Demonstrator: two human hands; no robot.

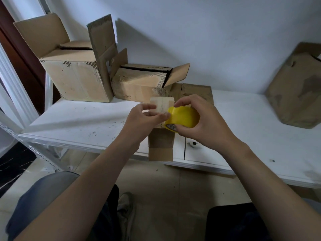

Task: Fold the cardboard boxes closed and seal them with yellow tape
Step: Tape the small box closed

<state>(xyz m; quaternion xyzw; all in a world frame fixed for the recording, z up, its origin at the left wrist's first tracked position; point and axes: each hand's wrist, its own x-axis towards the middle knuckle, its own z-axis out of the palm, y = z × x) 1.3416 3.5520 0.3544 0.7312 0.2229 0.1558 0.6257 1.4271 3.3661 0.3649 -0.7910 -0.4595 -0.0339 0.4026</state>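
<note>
- The right hand (199, 122) is gripping the yellow tape roll (184, 117).
- The left hand (142, 119) is touching the roll's edge; I cannot tell whether it is pinching.
- Both are hovering over the small box (157, 104), which is sitting on the white shelf (78, 122).

I can read no text from here; the print inside the yellow tape roll (184, 117) is blurred.

Dim, even indoor light. Box (76, 70) flaps throw soft shadows on wall (208, 40). Wide-angle bending at edges; my fingertips (163, 116) slightly blurred.
</note>
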